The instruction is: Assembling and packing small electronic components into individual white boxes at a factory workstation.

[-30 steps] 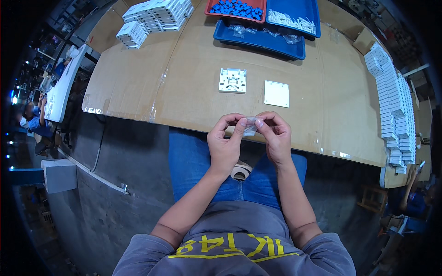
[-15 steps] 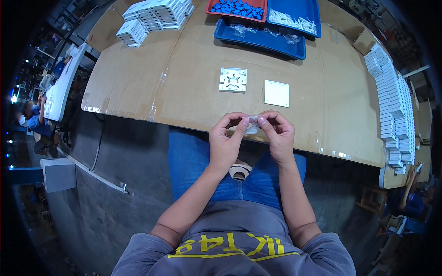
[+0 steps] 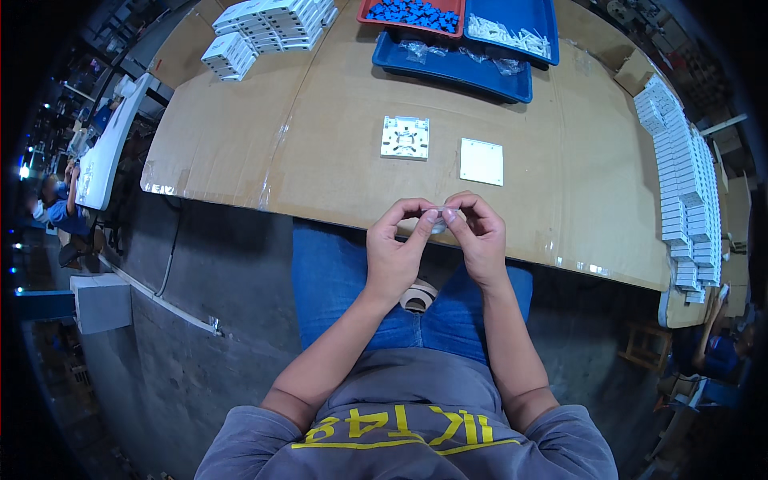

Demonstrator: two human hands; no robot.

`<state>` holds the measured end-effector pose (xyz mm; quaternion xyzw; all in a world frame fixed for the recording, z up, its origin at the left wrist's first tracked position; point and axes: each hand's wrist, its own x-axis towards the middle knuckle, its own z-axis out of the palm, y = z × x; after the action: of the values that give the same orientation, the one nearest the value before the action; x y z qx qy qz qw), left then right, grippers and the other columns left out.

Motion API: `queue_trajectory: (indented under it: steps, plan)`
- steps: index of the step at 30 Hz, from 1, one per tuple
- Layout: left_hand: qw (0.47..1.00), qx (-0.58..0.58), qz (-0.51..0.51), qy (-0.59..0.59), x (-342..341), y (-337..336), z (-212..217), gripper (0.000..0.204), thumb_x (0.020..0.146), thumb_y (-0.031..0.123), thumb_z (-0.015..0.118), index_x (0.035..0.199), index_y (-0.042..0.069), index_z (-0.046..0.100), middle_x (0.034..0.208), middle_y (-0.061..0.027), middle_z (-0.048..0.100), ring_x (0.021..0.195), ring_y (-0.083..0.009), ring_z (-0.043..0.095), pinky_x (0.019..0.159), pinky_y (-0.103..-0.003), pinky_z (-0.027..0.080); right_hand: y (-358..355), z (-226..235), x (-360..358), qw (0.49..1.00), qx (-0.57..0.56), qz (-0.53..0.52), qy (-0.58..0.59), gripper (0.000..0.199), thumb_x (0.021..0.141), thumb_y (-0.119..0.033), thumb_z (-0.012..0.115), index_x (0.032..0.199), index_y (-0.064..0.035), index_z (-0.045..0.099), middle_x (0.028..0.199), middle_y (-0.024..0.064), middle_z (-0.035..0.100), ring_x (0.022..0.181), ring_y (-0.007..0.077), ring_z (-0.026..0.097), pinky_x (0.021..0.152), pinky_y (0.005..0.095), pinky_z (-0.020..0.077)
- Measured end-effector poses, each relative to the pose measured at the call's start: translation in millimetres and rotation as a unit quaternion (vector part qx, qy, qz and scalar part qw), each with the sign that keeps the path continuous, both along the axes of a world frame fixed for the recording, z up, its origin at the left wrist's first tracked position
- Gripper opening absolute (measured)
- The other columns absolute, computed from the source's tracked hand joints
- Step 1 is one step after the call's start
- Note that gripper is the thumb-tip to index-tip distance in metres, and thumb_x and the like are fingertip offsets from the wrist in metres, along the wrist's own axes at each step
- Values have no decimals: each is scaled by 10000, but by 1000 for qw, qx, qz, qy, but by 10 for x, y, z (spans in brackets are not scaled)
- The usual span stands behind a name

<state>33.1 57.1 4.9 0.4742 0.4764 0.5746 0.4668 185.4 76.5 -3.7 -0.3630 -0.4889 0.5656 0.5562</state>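
Observation:
A small clear plastic bag (image 3: 438,227) is pinched between my two hands at the table's near edge. My left hand (image 3: 398,246) grips one side with thumb and forefinger, and my right hand (image 3: 482,240) grips the other side the same way. The fingertips nearly meet and hide the bag's upper part; its contents are too small to tell. Beyond my hands lies an open square white plastic box base (image 3: 405,138) with moulded slots. To its right is a flat square white cover plate (image 3: 482,162) with small holes near its corners.
At the back stand a red tray (image 3: 410,30) of blue pieces, a blue tray (image 3: 552,32) of white sticks and another blue tray (image 3: 452,78) with small clear bags. White boxes are stacked at the back left (image 3: 268,28) and along the right edge (image 3: 690,192). People sit far left and right.
My hands have drawn closer together, with the right moving slightly left. Less of the bag shows between the fingers.

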Motion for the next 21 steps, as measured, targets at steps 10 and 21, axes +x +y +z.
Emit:
queue_trajectory:
  steps: [10, 21]
  plan:
    - [998, -35, -43, -1, -63, 38, 44, 167, 993, 120, 733, 1092, -14, 718, 1035, -62, 744, 1015, -120, 669, 907, -285, 536, 12, 11, 67, 999, -4, 20, -42, 80, 1026, -39, 675, 1085, 12, 661, 1046, 14, 619, 918, 52, 605, 779, 209, 505]
    - [997, -34, -42, -48, -50, 53, -56, 171, 1002, 137, 733, 1089, -10, 714, 1036, -63, 743, 1016, -125, 677, 914, -285, 538, 18, 12, 80, 998, -51, -6, -19, 80, 986, -19, 721, 1051, 17, 692, 1004, 39, 665, 963, 87, 632, 833, 241, 526]
